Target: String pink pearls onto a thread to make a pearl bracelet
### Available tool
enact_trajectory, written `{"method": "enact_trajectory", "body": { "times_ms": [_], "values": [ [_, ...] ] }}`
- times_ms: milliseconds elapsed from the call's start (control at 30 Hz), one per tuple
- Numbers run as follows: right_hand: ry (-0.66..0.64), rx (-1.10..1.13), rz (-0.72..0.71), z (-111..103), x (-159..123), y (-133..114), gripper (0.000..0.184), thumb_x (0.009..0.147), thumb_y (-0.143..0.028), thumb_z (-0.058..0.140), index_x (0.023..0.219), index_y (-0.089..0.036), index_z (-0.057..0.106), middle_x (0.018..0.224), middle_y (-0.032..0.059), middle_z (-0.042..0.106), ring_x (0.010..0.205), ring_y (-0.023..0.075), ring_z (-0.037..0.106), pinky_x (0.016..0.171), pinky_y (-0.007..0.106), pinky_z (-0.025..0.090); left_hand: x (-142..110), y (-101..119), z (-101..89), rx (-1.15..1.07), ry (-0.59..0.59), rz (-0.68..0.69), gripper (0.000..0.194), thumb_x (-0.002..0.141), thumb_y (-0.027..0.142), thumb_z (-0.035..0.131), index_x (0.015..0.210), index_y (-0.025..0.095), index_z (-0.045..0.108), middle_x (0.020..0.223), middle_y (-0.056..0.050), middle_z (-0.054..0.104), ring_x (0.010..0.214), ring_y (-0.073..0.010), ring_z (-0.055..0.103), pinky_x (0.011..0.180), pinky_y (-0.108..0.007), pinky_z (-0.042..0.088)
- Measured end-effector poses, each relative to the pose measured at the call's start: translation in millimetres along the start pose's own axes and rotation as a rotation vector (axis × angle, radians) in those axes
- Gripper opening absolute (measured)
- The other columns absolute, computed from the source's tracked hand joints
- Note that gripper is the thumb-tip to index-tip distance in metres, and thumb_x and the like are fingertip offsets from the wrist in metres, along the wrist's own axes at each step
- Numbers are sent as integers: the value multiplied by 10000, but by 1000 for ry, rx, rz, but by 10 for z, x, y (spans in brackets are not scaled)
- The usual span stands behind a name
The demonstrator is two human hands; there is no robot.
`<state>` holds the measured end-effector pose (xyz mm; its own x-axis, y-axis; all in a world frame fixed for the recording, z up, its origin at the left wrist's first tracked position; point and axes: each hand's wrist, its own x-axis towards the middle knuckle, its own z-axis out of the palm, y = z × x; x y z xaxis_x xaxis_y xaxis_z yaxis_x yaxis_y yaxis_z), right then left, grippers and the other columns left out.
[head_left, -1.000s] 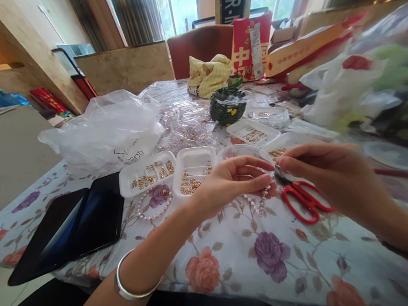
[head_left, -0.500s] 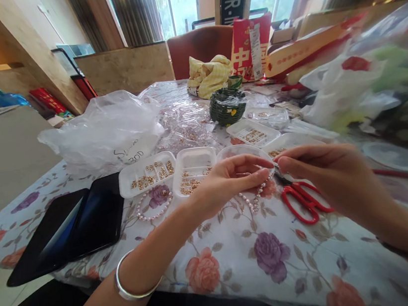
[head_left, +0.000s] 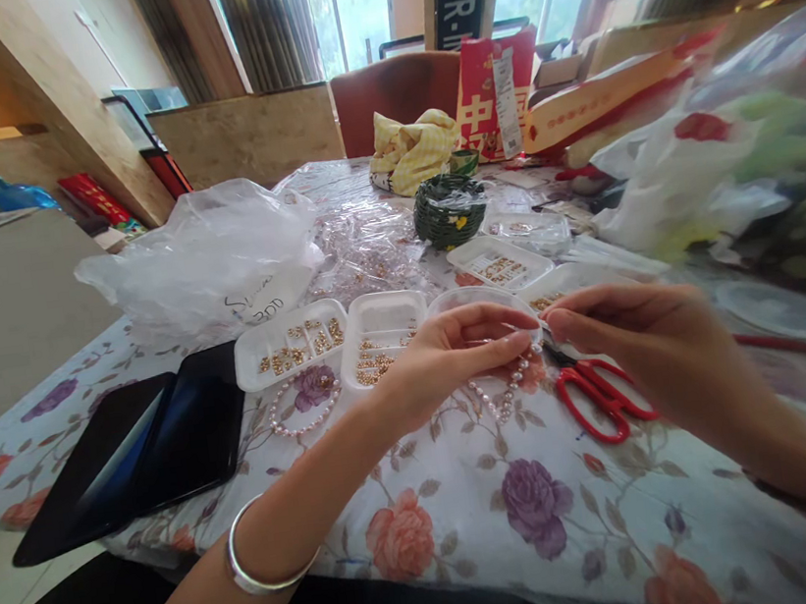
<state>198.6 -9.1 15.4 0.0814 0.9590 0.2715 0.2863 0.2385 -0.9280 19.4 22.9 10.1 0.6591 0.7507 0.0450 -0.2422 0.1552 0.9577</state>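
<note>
A strand of pale pearl beads [head_left: 511, 397] hangs in a loop from the fingertips of my left hand [head_left: 465, 348], whose thumb and fingers pinch its upper end. Close against it, my right hand [head_left: 618, 323] is closed in a pinch at the same end of the strand. What lies between the right fingertips is too small to make out. Red-handled scissors [head_left: 595, 403] rest on the cloth just below the right hand. A finished-looking ring of pearl beads, a bracelet [head_left: 275, 420], lies to the left of my left forearm.
White trays of gold beads [head_left: 292, 344] [head_left: 383, 309] stand behind my hands. A dark tablet in a folding case [head_left: 194, 434] lies at left. Beyond are a plastic bag [head_left: 195, 250], a green woven basket [head_left: 447, 217] and a red-handled tool [head_left: 799, 345] at right.
Both hands stay almost in place, fingertips together. The hanging bead strand has swung very slightly; nothing else visibly differs.
</note>
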Motion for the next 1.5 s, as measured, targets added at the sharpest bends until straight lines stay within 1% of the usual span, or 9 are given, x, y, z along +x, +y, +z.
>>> {"method": "enact_trajectory", "body": {
  "times_ms": [133,400,633,800,1000,1133,1267,1400,1500],
  "values": [
    [11,-5,-16,-9,-7,-8,160,619,-371,746,708,-241,719,624,-17,671,550,70,539,488,149,413,-4,4,0,23,27,-17,156,738,256,665,881,198,641,732,28,662,651,-53,602,641,-181,459],
    [3,16,-25,-7,-6,12,123,624,-346,744,705,-256,717,635,-26,675,554,68,547,494,146,419,-4,19,2,1,-22,-9,133,744,223,657,869,184,634,667,31,644,611,-56,589,622,-192,450],
    [19,5,-29,-3,6,12,138,627,-362,738,700,-247,715,621,-20,665,536,74,532,466,158,405,-4,23,-2,-11,-28,8,155,719,217,680,865,185,637,721,23,647,649,-57,595,654,-188,457],
    [13,16,-8,-9,1,-5,91,641,-315,735,693,-244,713,620,-24,658,544,71,528,478,157,405,-5,17,-14,-4,-14,17,159,713,241,682,865,205,651,744,23,643,658,-59,583,672,-193,456],
    [27,-6,-13,-8,6,-13,103,644,-335,731,688,-243,712,608,-25,650,529,71,512,457,161,390,-8,18,-22,-8,-5,-1,174,698,224,689,868,203,662,803,7,654,690,-71,586,706,-217,453],
    [38,1,-38,-4,-1,-27,99,648,-338,731,669,-244,705,593,-34,643,530,60,508,473,149,394,-6,25,-11,-11,-1,-18,180,690,206,696,865,193,660,799,10,660,713,-72,599,724,-222,459],
    [71,-28,-59,-4,-14,-40,122,657,-349,722,671,-229,701,607,-23,648,537,73,516,481,172,401,-6,27,0,-22,-8,-28,190,684,166,697,868,186,652,795,13,669,739,-72,618,704,-197,469],
    [97,-60,-71,4,-19,-46,141,658,-355,715,667,-216,697,596,-13,642,523,94,518,473,205,400,-10,25,6,18,17,-23,222,669,177,711,883,181,650,807,6,678,750,-79,622,716,-199,477],
    [107,-57,-75,14,-20,-51,137,652,-358,718,662,-223,695,608,-18,646,533,97,524,483,208,407,-9,22,3,32,23,-14,231,661,178,718,881,185,649,816,9,680,756,-75,620,714,-188,480]
  ]
}}
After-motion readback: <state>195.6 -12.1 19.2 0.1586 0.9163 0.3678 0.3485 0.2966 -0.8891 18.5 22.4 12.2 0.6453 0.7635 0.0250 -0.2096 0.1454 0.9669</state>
